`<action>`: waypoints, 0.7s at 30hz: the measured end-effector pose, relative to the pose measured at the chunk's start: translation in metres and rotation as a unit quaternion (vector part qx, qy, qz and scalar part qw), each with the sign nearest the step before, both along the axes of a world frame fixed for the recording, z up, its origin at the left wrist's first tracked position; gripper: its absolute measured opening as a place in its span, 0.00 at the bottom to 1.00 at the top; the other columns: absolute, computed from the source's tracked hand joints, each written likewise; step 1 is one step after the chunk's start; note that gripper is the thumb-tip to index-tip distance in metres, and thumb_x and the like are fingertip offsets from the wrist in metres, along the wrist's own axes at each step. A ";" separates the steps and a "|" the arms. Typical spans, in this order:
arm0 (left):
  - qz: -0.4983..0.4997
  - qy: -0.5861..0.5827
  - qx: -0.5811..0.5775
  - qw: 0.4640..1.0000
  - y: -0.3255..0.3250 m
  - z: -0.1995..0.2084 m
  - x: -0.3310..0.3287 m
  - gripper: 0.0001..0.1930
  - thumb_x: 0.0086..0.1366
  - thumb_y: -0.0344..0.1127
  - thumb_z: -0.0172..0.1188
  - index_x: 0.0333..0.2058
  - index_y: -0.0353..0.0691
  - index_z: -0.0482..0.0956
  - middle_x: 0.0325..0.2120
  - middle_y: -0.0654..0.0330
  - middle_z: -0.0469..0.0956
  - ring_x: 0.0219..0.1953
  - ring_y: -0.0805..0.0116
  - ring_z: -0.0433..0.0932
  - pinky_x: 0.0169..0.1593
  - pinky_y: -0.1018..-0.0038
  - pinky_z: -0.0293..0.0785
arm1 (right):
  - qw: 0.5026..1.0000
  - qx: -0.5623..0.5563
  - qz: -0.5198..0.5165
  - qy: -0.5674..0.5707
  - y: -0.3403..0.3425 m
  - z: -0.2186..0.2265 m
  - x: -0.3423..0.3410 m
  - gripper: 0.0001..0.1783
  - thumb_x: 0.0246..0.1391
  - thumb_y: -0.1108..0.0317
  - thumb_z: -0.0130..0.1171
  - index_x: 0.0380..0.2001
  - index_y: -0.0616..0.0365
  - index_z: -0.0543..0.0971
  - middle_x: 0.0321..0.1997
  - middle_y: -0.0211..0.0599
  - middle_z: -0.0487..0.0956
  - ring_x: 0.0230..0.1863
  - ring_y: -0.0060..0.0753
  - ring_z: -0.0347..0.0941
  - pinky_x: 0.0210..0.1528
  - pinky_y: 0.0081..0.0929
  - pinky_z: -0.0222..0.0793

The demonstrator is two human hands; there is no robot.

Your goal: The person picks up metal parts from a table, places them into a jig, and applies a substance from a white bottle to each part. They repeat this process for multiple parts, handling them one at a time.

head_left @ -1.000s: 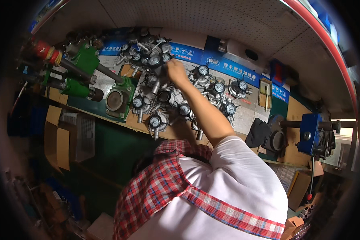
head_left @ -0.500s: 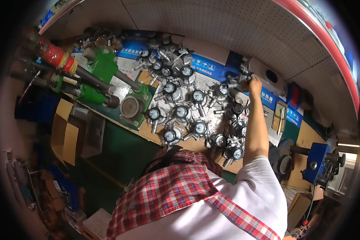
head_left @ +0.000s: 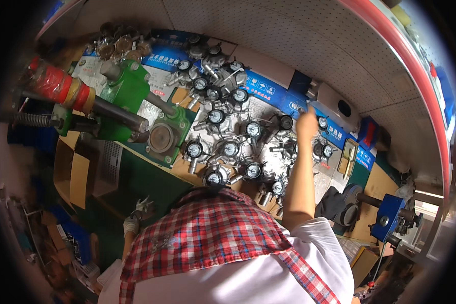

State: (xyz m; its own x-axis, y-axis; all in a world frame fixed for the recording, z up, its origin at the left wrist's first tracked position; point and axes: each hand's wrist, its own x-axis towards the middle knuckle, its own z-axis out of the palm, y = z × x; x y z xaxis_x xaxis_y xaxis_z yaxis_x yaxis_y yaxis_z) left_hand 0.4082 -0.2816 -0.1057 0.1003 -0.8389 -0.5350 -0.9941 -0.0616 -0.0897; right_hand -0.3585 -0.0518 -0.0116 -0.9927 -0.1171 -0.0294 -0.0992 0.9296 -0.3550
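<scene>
1. The right hand (head_left: pixel 307 124) reaches over the bench's far side, fingers bunched; whether they grip anything is hidden.
2. Just left of it sits a black-capped metal pump housing (head_left: pixel 285 122); another capped housing (head_left: pixel 322 122) sits just right.
3. The left hand (head_left: pixel 132 223), pale and apparently gloved, is low beside the apron (head_left: pixel 207 233), well apart from those housings; I cannot tell whether it holds something.
4. Between the hands, more pump housings (head_left: pixel 230 150) crowd the bench, caps mostly upward.
5. Left of them stands a green press (head_left: pixel 121 96); farther right, a dark cloth (head_left: pixel 330 203) and blue-headed press (head_left: pixel 388 218).
</scene>
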 end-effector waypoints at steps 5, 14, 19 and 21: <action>-0.014 0.007 0.016 1.000 -0.015 -0.018 -0.016 0.22 0.67 0.50 0.51 0.45 0.36 0.81 0.43 0.40 0.80 0.50 0.43 0.78 0.51 0.58 0.75 | 0.957 -0.085 0.277 -0.011 -0.180 0.005 0.068 0.20 0.63 0.53 0.52 0.45 0.59 0.80 0.50 0.57 0.79 0.52 0.53 0.77 0.52 0.47 0.72; -0.004 -0.061 0.067 0.996 -0.025 -0.028 -0.002 0.25 0.67 0.52 0.49 0.45 0.35 0.81 0.45 0.39 0.80 0.50 0.43 0.78 0.52 0.57 0.75 | 0.921 -0.293 0.246 -0.073 -0.239 -0.048 0.052 0.20 0.59 0.53 0.50 0.35 0.57 0.84 0.37 0.57 0.81 0.43 0.61 0.78 0.48 0.48 0.72; -0.049 -0.023 0.037 0.998 -0.040 -0.021 0.000 0.23 0.68 0.50 0.50 0.44 0.35 0.81 0.41 0.42 0.81 0.47 0.43 0.79 0.49 0.57 0.76 | 0.828 -0.529 0.044 -0.178 -0.228 -0.001 0.034 0.18 0.56 0.61 0.50 0.22 0.66 0.77 0.19 0.39 0.77 0.22 0.28 0.70 0.29 0.35 0.65; -0.034 0.001 0.035 0.999 -0.043 -0.014 -0.011 0.22 0.68 0.50 0.50 0.44 0.35 0.81 0.40 0.42 0.82 0.46 0.44 0.80 0.48 0.57 0.76 | 0.766 -0.585 -0.023 -0.266 -0.199 0.010 0.012 0.18 0.57 0.61 0.49 0.18 0.59 0.74 0.16 0.31 0.71 0.18 0.23 0.63 0.21 0.29 0.57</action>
